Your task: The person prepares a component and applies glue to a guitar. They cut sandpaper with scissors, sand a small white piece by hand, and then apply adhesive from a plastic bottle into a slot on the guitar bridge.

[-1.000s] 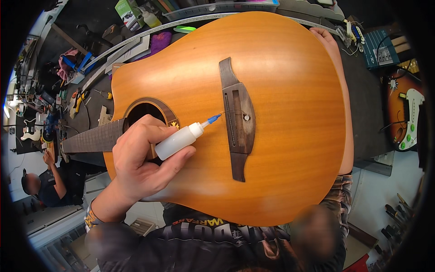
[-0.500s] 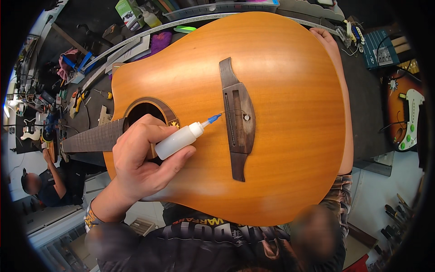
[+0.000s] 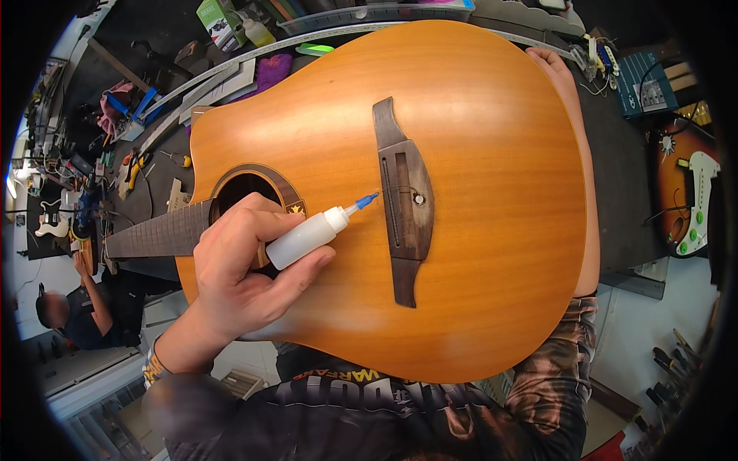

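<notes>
**Over the bridge: a squeeze bottle held on a guitar top**

From the head camera, the acoustic guitar [image 3: 461, 154] fills the middle of the view, its orange top facing up, neck [image 3: 157, 234] running off toward 9 o'clock. The left hand [image 3: 238, 269] lies over the soundhole [image 3: 240, 192], its fingers [image 3: 304, 270] closed around a small translucent squeeze bottle [image 3: 301, 240]. The bottle's blue needle tip [image 3: 366, 201] points toward 2 o'clock and ends just beside the dark bridge [image 3: 405, 201], near its slot; whether the tip touches the wood cannot be told.

The bottle looks light and soft-walled, so it would likely give under pressure; holding it around the body, as now, seems the sound place, with the thin tip kept free because it looks easy to bend. The guitar appears stiff but thin-topped and glossy, probably easy to mark, and is best steadied at its rim.

The right hand [image 3: 555, 65] reaches round the far edge at 1 o'clock, fingers curled over the rim; how firmly they grip is hidden. The bottle's base is covered by the palm, and its fill level is hard to read. The surface [image 3: 623, 192] beneath is mostly covered. At 3 o'clock an electric guitar [image 3: 692, 200] is cut off by the frame.
</notes>
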Action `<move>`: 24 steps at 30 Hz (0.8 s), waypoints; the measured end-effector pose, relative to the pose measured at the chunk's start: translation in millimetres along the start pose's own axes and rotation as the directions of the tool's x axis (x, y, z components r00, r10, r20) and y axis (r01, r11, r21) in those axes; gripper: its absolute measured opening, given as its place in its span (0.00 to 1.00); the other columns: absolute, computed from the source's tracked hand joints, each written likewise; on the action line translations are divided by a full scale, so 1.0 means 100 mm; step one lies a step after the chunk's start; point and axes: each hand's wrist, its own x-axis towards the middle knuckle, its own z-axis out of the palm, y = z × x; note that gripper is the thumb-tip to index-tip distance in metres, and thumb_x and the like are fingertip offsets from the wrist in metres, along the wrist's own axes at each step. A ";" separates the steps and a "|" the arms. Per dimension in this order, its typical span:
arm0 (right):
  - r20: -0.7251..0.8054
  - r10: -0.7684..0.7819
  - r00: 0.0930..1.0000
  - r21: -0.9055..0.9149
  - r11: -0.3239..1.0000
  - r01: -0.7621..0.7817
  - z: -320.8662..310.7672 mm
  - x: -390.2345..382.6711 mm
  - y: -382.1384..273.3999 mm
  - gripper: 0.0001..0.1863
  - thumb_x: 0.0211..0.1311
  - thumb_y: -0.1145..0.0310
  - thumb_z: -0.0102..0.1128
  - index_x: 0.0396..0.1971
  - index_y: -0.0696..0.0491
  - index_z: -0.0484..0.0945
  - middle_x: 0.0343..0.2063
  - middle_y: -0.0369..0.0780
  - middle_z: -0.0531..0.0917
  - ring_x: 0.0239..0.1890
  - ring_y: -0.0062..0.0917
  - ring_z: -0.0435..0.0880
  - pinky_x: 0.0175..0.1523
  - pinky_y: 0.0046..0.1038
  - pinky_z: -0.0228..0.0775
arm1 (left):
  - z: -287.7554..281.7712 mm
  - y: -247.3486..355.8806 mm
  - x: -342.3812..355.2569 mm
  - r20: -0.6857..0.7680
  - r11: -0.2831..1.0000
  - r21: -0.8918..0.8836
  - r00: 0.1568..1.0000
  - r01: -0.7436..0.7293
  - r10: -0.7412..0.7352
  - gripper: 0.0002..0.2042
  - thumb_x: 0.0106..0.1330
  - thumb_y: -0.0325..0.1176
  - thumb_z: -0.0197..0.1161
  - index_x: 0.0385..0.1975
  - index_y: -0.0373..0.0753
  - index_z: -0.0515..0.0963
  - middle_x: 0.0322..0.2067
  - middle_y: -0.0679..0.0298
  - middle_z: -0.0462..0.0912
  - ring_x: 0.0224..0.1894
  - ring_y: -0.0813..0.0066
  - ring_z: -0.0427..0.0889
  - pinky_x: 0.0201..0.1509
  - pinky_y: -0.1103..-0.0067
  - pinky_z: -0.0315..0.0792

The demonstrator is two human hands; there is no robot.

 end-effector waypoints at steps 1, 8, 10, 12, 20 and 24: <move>-0.005 0.000 1.000 -0.010 1.000 0.000 0.01 0.00 0.00 0.13 0.79 0.62 0.65 0.51 0.56 0.81 0.35 0.30 0.83 0.33 0.10 0.79 0.36 0.19 0.72 | 0.00 0.00 0.00 -0.002 1.000 0.007 1.000 0.001 -0.001 0.18 0.55 0.26 0.85 0.39 0.31 0.80 0.30 0.54 0.85 0.27 0.64 0.83 0.30 0.74 0.74; -0.011 -0.001 1.000 -0.031 1.000 0.001 -0.02 0.01 0.00 0.13 0.79 0.62 0.64 0.52 0.56 0.82 0.34 0.30 0.83 0.32 0.10 0.79 0.35 0.19 0.71 | 0.01 0.00 0.00 -0.010 1.000 -0.005 1.000 0.013 -0.013 0.18 0.55 0.26 0.85 0.39 0.31 0.80 0.29 0.54 0.85 0.27 0.65 0.82 0.30 0.74 0.74; -0.006 -0.002 1.000 -0.032 0.999 0.002 -0.01 0.02 0.01 0.13 0.79 0.62 0.64 0.51 0.55 0.82 0.33 0.30 0.83 0.32 0.10 0.79 0.35 0.18 0.70 | 0.01 0.01 0.00 -0.006 1.000 -0.012 1.000 0.024 -0.024 0.18 0.55 0.26 0.85 0.38 0.31 0.80 0.29 0.54 0.85 0.27 0.65 0.83 0.30 0.74 0.74; -0.004 -0.004 1.000 -0.036 0.999 0.004 -0.01 0.02 0.02 0.13 0.79 0.62 0.64 0.51 0.55 0.82 0.33 0.30 0.83 0.32 0.10 0.79 0.35 0.18 0.70 | 0.00 0.00 0.00 -0.003 1.000 -0.007 1.000 0.020 -0.020 0.18 0.55 0.26 0.85 0.38 0.31 0.80 0.29 0.54 0.85 0.27 0.65 0.83 0.30 0.74 0.74; 0.003 -0.007 1.000 -0.009 1.000 0.007 -0.01 0.02 0.00 0.12 0.79 0.63 0.64 0.51 0.55 0.82 0.32 0.30 0.83 0.32 0.10 0.79 0.35 0.18 0.70 | 0.01 0.01 0.01 0.000 0.999 -0.025 1.000 0.019 -0.019 0.18 0.55 0.26 0.85 0.38 0.31 0.80 0.29 0.55 0.85 0.27 0.66 0.82 0.30 0.75 0.74; 0.008 -0.003 1.000 -0.002 1.000 0.003 -0.01 0.01 0.01 0.12 0.79 0.63 0.64 0.51 0.55 0.82 0.33 0.30 0.83 0.32 0.10 0.79 0.35 0.18 0.70 | 0.01 0.01 0.02 0.000 1.000 -0.016 1.000 0.014 -0.014 0.18 0.55 0.26 0.84 0.39 0.31 0.81 0.29 0.55 0.85 0.27 0.66 0.82 0.30 0.75 0.73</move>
